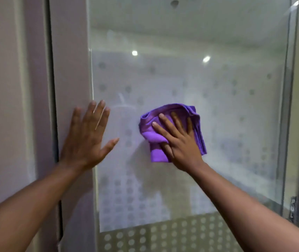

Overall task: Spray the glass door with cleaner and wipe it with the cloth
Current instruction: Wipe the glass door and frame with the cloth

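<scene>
Head view: purple cloth [170, 131] under flat, spread R hand [179, 142], against glass door [217, 110].

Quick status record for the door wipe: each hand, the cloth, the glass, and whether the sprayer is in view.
left hand: open, fingers spread, flat across the door's edge and the frame
right hand: fingers straight, pressing the cloth to the glass
cloth: purple, bunched, under the right hand
glass door: frosted, dotted pattern
sprayer: not in view
</scene>
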{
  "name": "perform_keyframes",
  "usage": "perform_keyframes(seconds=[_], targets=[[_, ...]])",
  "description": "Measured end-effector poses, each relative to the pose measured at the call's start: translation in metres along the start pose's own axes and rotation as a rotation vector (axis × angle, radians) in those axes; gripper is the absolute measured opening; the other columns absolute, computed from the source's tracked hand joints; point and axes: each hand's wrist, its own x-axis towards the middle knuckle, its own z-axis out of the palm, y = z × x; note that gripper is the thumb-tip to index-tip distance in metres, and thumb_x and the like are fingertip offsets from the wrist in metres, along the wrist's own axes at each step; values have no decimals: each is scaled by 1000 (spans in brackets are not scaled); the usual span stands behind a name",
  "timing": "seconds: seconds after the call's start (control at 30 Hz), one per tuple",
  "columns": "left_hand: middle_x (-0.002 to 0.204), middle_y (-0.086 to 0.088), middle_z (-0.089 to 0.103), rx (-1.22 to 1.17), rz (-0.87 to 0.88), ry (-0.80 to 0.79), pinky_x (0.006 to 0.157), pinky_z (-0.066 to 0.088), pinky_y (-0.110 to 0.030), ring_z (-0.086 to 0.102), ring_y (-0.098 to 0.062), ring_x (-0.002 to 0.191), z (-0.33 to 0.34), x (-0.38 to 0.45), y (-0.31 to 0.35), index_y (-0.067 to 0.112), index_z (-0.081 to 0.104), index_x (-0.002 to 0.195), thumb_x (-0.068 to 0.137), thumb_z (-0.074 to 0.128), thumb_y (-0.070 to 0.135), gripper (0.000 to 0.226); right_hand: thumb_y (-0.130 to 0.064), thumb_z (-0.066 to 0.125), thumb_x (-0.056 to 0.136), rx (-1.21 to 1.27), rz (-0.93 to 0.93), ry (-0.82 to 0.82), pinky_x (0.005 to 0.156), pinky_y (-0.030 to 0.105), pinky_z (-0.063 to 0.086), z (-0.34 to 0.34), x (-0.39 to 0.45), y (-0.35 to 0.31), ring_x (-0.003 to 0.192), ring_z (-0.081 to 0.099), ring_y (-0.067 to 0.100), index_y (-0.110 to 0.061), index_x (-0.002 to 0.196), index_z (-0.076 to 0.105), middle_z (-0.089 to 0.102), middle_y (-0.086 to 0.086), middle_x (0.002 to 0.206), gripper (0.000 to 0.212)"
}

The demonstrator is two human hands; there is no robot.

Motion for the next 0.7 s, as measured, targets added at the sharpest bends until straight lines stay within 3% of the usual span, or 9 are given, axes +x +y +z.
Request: perform_keyframes(seconds=[0.13,0.17,0.23,0.33,0.4,0.47,0.57,0.6,0.7], targets=[[177,-19,7,9,-161,-18,131,7,-63,7,-37,165,-6,15,-33,6,9,168,100,34,65,94,-43,25,100,90,748,187,125,71,5,-18,91,21,164,4,30,-33,168,12,6,-5,178,70],[177,-20,6,17,-167,-19,131,7,-62,6,-37,165,-5,16,-33,5,9,168,100,34,66,95,-43,24,100,98,850,213,124,72,6,-20,112,10,164,3,31,-31,169,11,4,-4,178,71],[177,-21,6,34,-170,-16,132,7,-61,5,-37,165,-3,15,-30,2,10,168,100,33,67,96,-44,25,101,87,749,218,125,73,3,-18,133,-21,164,2,34,-30,169,11,4,-2,178,71],[177,-21,5,52,-177,-19,132,8,-59,3,-36,165,-2,13,-30,0,11,167,101,31,68,97,-45,32,105,13,164,118,125,70,1,-9,126,-49,164,3,33,-32,168,17,9,-1,178,66],[177,-21,5,54,-167,-20,132,8,-59,3,-36,165,-3,12,-29,0,11,167,101,29,68,97,-47,33,107,-43,-107,71,126,68,7,-14,128,-26,164,9,30,-35,167,23,15,-3,177,61],[176,-22,6,58,-157,-16,133,9,-59,4,-36,165,-3,12,-28,-2,13,167,102,26,70,97,-46,33,107,-48,-81,105,127,65,10,-20,138,-3,164,13,28,-36,165,28,19,-5,176,60],[176,-24,8,74,-154,-18,133,10,-58,6,-37,165,-5,11,-28,-3,15,166,102,21,72,99,-42,32,106,65,371,209,126,68,4,-22,171,-30,164,5,30,-36,167,23,13,-6,177,62],[176,-24,8,74,-153,-23,133,10,-58,6,-37,165,-5,11,-28,-3,15,166,102,21,73,99,-42,33,105,93,440,220,126,69,2,-21,183,-50,164,3,31,-36,167,20,11,-5,178,63],[176,-23,8,64,-148,-28,133,10,-57,6,-37,165,-6,12,-29,-2,14,166,102,20,74,100,-46,31,106,61,282,178,126,70,1,-15,197,-87,164,2,33,-34,167,19,11,-4,178,63]])
